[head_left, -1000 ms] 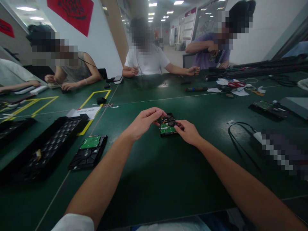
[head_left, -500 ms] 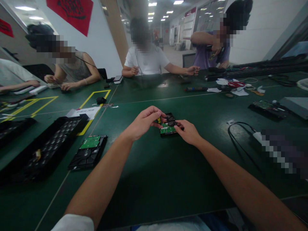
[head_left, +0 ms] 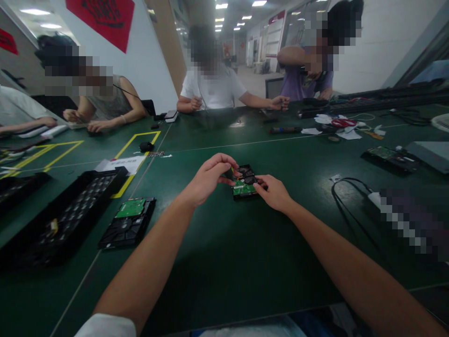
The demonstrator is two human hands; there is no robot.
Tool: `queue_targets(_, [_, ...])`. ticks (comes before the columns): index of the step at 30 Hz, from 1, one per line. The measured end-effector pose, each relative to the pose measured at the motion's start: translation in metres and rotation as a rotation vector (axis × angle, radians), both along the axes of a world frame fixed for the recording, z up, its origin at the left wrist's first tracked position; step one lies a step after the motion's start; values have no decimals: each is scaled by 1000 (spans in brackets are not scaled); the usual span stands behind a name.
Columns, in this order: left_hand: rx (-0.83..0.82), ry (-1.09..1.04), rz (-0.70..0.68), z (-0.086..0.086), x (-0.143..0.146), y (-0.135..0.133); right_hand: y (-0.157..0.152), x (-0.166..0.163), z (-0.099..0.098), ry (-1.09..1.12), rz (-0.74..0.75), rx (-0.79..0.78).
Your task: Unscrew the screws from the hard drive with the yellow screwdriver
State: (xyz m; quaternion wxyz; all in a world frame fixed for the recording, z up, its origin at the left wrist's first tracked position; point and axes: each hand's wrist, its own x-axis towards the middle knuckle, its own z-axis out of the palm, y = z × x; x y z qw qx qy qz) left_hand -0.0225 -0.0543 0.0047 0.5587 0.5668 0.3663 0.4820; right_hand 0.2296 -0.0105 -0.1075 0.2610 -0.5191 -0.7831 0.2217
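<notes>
A hard drive point(head_left: 244, 188) lies on the green table in front of me, its green circuit board facing up. My right hand point(head_left: 273, 191) grips its right edge, thumb on top near the board. Above the drive's left side, my left hand point(head_left: 211, 178) is closed, with fingertips around a small yellow-and-black tool point(head_left: 229, 173). Most of that tool is hidden by the fingers, and its tip is hard to make out. A second hard drive point(head_left: 128, 223), also board side up, rests to the left of my left forearm.
A long black tray point(head_left: 65, 213) and a white paper point(head_left: 128, 164) are at the left. On the right lie another circuit-board device point(head_left: 389, 158), a grey box point(head_left: 433, 154) and a black cable point(head_left: 333, 189). Several people sit across the table point(head_left: 217, 262).
My left fingers have turned slightly around the small tool, so less yellow shows. The right hand and hard drive stay in place.
</notes>
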Motion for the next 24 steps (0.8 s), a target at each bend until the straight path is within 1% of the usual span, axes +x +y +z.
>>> queue_targets(5, [-26,-9,-97,0,1,-1,0,-1,0,-5,3,17])
queue_targets(10, [30,68,-34,1,-5,3,-1,-1,0,0,1,17])
queue_targets(13, [27,97,-44,3,-6,2,-1,0,-1,3,-3,25])
queue_targets(18, [-23,26,-104,3,-1,-3,1,0,-3,5,3,31])
queue_targets(24, [-25,-7,-45,1,0,0,1,0,-2,9,-7,10])
